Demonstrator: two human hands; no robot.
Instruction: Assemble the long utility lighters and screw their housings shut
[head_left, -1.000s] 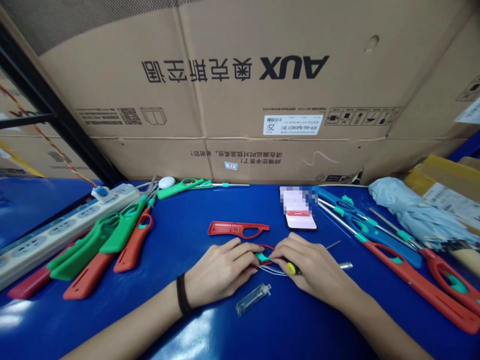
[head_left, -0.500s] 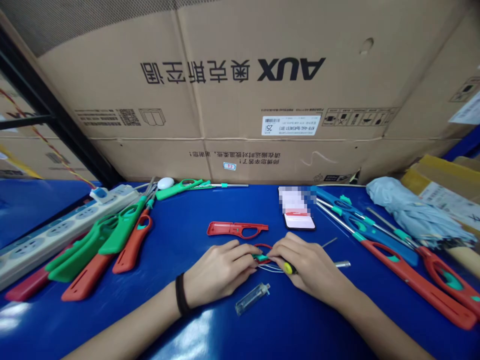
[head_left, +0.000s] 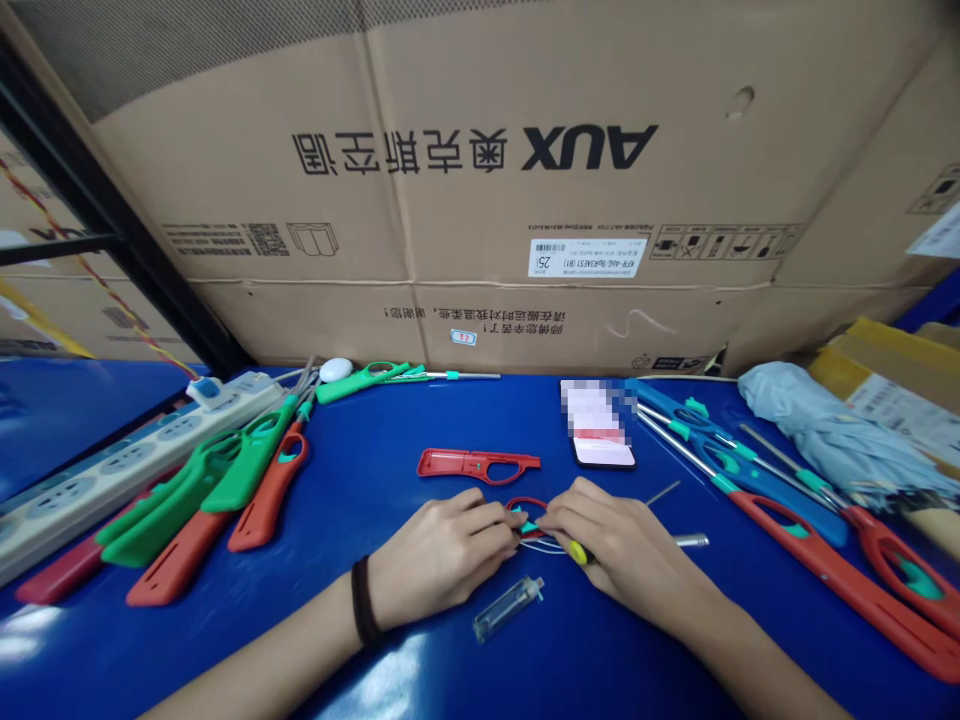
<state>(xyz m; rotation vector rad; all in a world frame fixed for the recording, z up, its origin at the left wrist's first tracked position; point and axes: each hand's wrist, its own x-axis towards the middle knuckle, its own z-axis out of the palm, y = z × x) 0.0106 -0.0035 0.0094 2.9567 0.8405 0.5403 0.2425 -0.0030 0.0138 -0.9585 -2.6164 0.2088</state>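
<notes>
My left hand (head_left: 446, 548), a dark band at its wrist, is closed on a red lighter casing half (head_left: 528, 503) lying before me. Inside the casing's loop shows a teal trigger (head_left: 525, 524), at the fingertips of both hands. My right hand (head_left: 611, 535) is closed, with a yellow-handled tool (head_left: 577, 552) tucked under its fingers; a thin metal shaft (head_left: 664, 493) sticks out beyond that hand, apparently the same tool's. White wires (head_left: 541, 546) curve below the casing. A metal tube (head_left: 691, 541) pokes out right of my right hand. Nearer me lies a clear fuel tank (head_left: 508, 608).
Another red casing half (head_left: 480, 466) lies beyond my hands, with a phone (head_left: 600, 425) behind. Green lighters (head_left: 251, 455) and a power strip (head_left: 135, 455) are at left. Red lighters (head_left: 840, 570), blue ones and a folded umbrella (head_left: 840, 425) lie right. A cardboard box (head_left: 465, 230) stands behind.
The view has shifted slightly, so everything sits a little lower and further right. My fingertips have moved slightly at the teal trigger, more of which shows. Both hands keep their hold.
</notes>
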